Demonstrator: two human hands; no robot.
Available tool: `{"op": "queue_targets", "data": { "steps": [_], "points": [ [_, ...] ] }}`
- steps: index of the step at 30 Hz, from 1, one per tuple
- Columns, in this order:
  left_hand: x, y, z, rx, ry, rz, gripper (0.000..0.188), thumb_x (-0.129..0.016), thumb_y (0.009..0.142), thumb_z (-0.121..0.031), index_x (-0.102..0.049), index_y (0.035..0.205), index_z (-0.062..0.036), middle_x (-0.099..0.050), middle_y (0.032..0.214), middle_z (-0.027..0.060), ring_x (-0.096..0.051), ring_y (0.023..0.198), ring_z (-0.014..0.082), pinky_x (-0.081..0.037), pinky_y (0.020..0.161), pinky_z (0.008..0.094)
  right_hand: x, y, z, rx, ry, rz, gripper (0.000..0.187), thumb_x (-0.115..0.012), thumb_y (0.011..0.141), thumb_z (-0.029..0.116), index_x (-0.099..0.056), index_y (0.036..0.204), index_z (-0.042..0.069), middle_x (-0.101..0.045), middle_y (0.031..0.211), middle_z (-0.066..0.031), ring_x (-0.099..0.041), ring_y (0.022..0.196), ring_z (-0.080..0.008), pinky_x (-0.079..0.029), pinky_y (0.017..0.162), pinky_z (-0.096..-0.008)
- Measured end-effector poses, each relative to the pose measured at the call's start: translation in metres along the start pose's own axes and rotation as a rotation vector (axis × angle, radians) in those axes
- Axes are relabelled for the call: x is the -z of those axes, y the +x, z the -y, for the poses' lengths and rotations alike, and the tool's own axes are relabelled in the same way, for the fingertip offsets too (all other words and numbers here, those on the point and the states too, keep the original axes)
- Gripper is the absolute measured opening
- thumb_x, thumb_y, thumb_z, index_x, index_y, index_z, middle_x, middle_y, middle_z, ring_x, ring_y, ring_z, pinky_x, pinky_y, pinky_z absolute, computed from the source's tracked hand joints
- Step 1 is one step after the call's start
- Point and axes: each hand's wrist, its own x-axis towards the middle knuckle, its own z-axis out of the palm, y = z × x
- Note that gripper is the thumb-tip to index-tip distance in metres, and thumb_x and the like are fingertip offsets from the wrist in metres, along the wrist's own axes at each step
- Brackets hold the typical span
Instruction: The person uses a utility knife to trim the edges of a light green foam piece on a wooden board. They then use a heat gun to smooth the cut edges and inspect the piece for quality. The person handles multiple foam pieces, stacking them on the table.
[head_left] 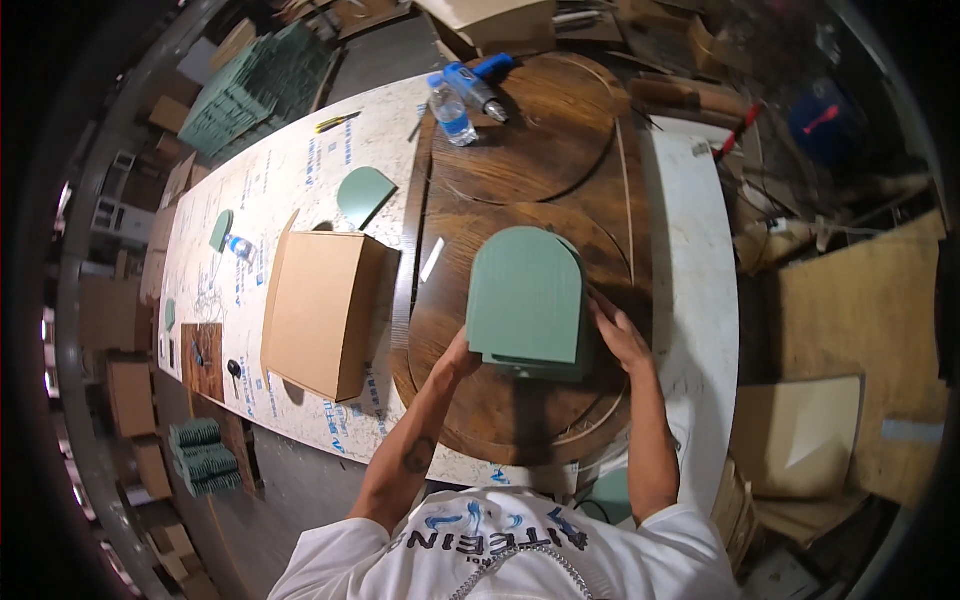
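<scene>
1. Arched box (525,295), green: one, over the near half of the wood panel (540,150); whether it rests there cannot be told.
2. Hands: two, gripping the box from opposite sides; left hand (459,356) at its near left corner, right hand (620,335) along its right side, fingertips partly hidden.
3. Handling, as judged: support both sides evenly, keep the box level, spare its painted edges from knocks.
4. Carton (315,310): one, left on the bench (690,220).
5. Loose green panels (365,195), bench left: three.
6. Bottles (455,115): two.
7. Heat gun (475,90), far: one.
8. Screwdriver (337,122), far left: one.
</scene>
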Motion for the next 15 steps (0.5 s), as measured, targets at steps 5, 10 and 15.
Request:
{"op": "queue_targets", "data": {
  "steps": [5, 10, 15],
  "points": [
    [0.02, 0.02, -0.014, -0.221, 0.713, -0.704, 0.034, -0.055, 0.094, -0.026, -0.061, 0.107, 0.0045, -0.064, 0.102, 0.0174, -0.063, 0.089, 0.0281, -0.049, 0.08, 0.0337, 0.037, 0.076, 0.014, 0.056, -0.06, -0.126, 0.036, -0.06, 0.093, 0.025, -0.06, 0.119, -0.001, -0.064, 0.109, -0.0054, -0.057, 0.101, -0.0136, -0.043, 0.091, -0.0274],
    [0.033, 0.032, 0.032, -0.397, 1.579, -0.645, 0.054, -0.053, 0.091, -0.026, -0.039, 0.138, -0.0018, -0.033, 0.146, 0.021, -0.031, 0.135, 0.0346, -0.023, 0.11, 0.0489, 0.029, 0.23, 0.084, 0.379, -0.295, -0.016, 0.035, -0.063, 0.092, 0.029, -0.065, 0.101, -0.004, -0.063, 0.087, -0.0033, -0.054, 0.082, -0.0103, -0.045, 0.075, -0.0269],
    [0.024, 0.034, 0.031, -0.225, 1.713, -0.596, 0.06, -0.044, 0.096, -0.034, -0.031, 0.144, -0.0031, -0.025, 0.152, 0.0156, -0.023, 0.141, 0.0298, -0.015, 0.113, 0.0481, -0.004, 0.379, 0.151, 0.326, -0.645, -0.021, 0.045, -0.064, 0.085, 0.044, -0.07, 0.094, 0.0, -0.069, 0.084, -0.0146, -0.065, 0.083, -0.0242, -0.048, 0.076, -0.0372]
  ]
}}
